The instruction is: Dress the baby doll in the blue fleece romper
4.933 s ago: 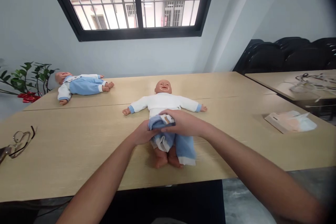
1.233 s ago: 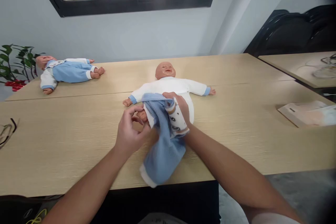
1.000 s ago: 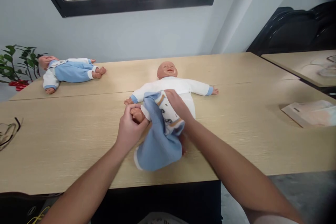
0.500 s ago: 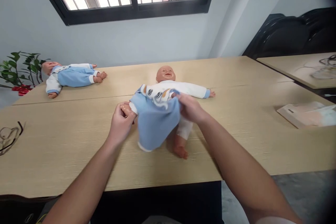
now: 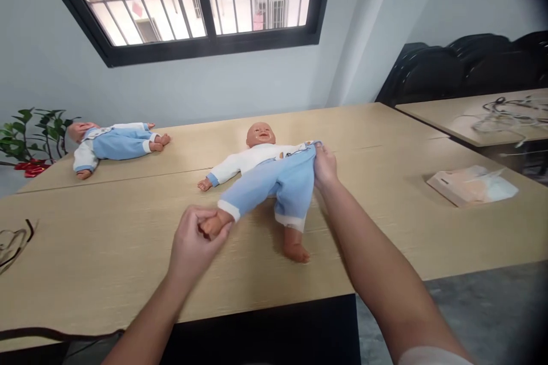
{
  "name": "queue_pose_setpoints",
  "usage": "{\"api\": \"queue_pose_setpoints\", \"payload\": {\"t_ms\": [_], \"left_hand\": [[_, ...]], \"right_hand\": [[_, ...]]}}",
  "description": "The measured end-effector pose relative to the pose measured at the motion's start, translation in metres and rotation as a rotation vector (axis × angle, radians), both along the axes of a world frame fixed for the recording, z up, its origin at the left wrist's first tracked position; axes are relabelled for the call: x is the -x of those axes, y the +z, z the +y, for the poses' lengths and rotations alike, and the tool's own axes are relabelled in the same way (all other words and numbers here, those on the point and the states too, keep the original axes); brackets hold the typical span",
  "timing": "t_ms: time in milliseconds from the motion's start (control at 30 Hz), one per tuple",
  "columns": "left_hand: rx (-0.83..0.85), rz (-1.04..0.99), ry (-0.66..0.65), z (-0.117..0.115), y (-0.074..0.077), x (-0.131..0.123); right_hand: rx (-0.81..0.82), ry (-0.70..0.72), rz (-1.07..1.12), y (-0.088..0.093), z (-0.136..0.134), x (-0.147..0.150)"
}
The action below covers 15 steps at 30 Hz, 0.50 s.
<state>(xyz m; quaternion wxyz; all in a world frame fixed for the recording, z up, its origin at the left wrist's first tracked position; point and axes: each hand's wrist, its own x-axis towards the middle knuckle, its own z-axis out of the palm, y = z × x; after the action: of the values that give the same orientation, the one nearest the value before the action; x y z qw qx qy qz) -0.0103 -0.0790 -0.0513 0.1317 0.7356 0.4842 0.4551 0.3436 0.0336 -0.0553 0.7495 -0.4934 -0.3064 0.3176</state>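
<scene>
A baby doll (image 5: 260,134) lies on its back on the wooden table (image 5: 128,262), its head toward the window. It wears a white top with blue cuffs. Light blue trousers (image 5: 295,182) with white hems and a patterned upper edge cover its legs. My left hand (image 5: 197,236) is closed round the doll's bare foot, at the end of the leg that is raised to the left. My right hand (image 5: 324,164) pinches the upper edge of the trousers and pulls it out to the right. The other foot hangs below its hem, near the table surface.
A second doll (image 5: 122,144) in similar clothes lies at the back left, beside a potted plant (image 5: 32,137). Eyeglasses (image 5: 17,245) rest at the left edge. On the right sits a shallow box (image 5: 471,185), with cables (image 5: 509,111) on another table and black chairs (image 5: 466,65) behind.
The trousers now cover both of the doll's legs, where one showed white before. My right hand has moved outward with the upper edge. The view has tilted up and shifted slightly right.
</scene>
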Motion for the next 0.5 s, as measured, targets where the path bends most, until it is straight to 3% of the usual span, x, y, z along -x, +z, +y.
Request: {"api": "queue_pose_setpoints", "payload": {"t_ms": [233, 367, 500], "left_hand": [[0.093, 0.131, -0.053, -0.064, -0.029, -0.018], [0.117, 0.259, -0.141, -0.071, -0.032, -0.02], [-0.036, 0.434, -0.305, -0.062, -0.019, -0.012]], "right_hand": [[-0.006, 0.333, -0.024, -0.01, 0.003, 0.018], [0.0, 0.38, -0.104, -0.009, -0.001, 0.025], [-0.035, 0.455, -0.055, -0.001, -0.008, 0.026]]}}
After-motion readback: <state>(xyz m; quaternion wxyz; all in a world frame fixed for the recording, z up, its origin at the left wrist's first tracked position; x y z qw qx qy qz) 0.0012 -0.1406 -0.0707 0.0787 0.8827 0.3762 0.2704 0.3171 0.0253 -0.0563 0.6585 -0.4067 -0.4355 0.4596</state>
